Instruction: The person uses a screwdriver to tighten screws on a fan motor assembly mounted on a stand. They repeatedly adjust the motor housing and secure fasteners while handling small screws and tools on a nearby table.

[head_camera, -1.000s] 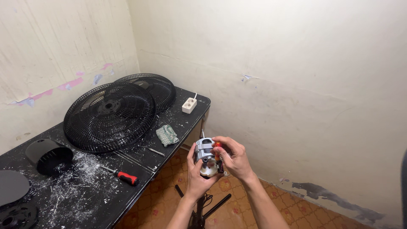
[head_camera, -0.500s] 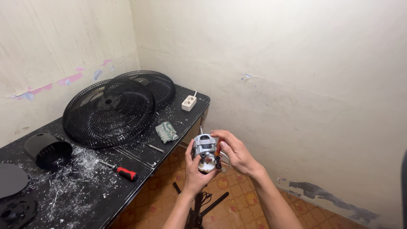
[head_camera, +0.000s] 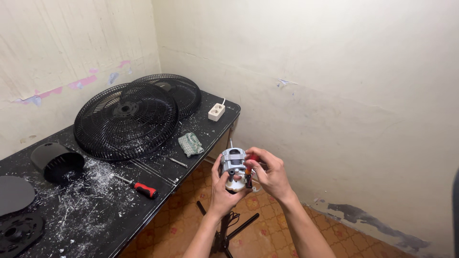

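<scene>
The left hand (head_camera: 223, 191) grips from below a small grey fan motor (head_camera: 234, 165), above the floor beside the black table (head_camera: 201, 157). The right hand (head_camera: 268, 173) closes its fingers on the motor's side; a red part there is hard to identify. On the table lie fan grilles (head_camera: 125, 119), a red-handled screwdriver (head_camera: 138, 187), a cloth (head_camera: 190, 144) and a white socket (head_camera: 216, 112).

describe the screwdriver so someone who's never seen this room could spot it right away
Start at the long black table against the left wall, littered with white flakes. Near its front edge, below the big round black fan grille, lies the screwdriver. It is the only thing on the table with a red handle, its thin metal shaft pointing up and left.
</scene>
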